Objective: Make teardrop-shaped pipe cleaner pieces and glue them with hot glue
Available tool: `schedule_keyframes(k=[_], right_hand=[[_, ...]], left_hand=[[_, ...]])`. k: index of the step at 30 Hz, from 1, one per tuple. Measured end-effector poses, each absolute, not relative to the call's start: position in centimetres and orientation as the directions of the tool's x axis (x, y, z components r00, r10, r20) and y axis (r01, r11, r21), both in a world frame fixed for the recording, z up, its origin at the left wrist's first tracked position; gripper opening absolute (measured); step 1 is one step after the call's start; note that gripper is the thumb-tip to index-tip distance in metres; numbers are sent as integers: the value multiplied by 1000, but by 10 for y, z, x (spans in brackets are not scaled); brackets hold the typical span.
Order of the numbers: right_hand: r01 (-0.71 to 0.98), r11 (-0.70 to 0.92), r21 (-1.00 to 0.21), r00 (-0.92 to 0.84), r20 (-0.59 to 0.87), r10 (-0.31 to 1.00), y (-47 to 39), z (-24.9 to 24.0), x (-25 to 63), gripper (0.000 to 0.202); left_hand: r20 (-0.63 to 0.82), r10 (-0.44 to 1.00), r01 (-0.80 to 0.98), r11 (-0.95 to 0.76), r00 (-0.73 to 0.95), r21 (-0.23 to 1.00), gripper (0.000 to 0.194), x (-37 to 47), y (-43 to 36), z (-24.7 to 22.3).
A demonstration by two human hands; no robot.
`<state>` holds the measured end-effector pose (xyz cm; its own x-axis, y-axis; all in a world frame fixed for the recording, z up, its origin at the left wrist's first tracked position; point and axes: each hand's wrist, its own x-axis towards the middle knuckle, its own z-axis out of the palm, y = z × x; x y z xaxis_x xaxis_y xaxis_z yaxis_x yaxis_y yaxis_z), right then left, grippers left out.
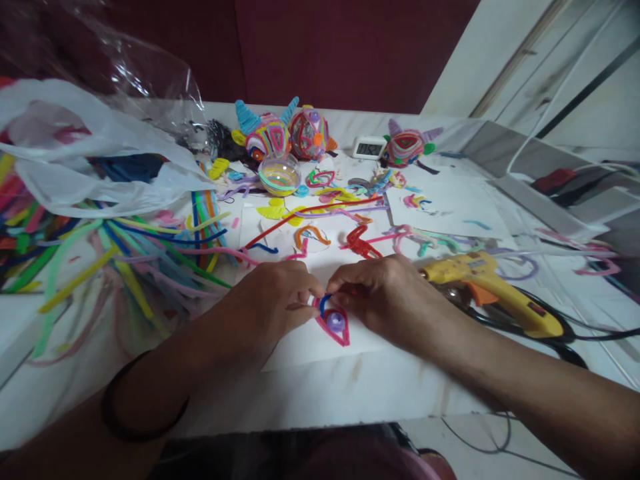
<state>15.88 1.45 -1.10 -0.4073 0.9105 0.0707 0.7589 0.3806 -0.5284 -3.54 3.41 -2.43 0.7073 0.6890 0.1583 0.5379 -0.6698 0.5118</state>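
Both hands meet over a white sheet (295, 353) at the middle of the table. My left hand (275, 297) is closed, its thumb and fingertips pinching the upper left side of a pink pipe-cleaner teardrop (344, 340). Inside the teardrop's pointed lower part sits a purple coil (336, 323). A short blue pipe cleaner (323, 303) curves along the top of the shape. At the blue piece's upper end, my right hand (387, 287) is closed in a pinch. The fingers hide part of the teardrop's top.
A yellow glue gun (495, 290) with a black cord lies to the right. Loose pipe cleaners (135, 267) and a white plastic bag (100, 180) crowd the left. Behind stand a clear bowl (279, 177), a small digital clock (369, 147) and several colourful pipe-cleaner figures (267, 137).
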Motion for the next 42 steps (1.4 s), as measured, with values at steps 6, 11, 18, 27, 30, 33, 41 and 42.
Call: schedule_keyframes(k=[6, 11, 18, 27, 30, 33, 41, 42], right_hand=[[768, 459, -447, -452, 129, 882, 12, -10, 157, 21], [753, 490, -440, -480, 143, 865, 10, -10, 156, 19], [768, 480, -424, -485, 105, 868, 9, -9, 155, 19], [770, 473, -429, -461, 139, 876, 9, -8, 155, 18], [744, 480, -465, -450, 182, 874, 8, -8, 155, 17], [727, 505, -464, -447, 239, 862, 8, -9, 154, 16], [743, 548, -385, -403, 396, 825, -3, 13, 179, 14], [770, 542, -338, -392, 421, 818, -6, 17, 189, 13]], left_hand=[[90, 698, 554, -632, 710, 542, 16, -35, 35, -25], [84, 702, 551, -622, 708, 556, 14, -35, 36, -28], [60, 687, 562, -638, 724, 526, 19, -34, 33, -25], [82, 700, 556, -627, 710, 546, 19, -35, 36, -24], [75, 764, 591, -554, 641, 586, 19, -31, 34, -21], [83, 793, 587, -512, 603, 628, 23, -27, 33, -21], [161, 822, 570, -506, 546, 648, 17, -32, 37, -25], [158, 833, 577, -491, 530, 652, 18, -33, 38, -25]])
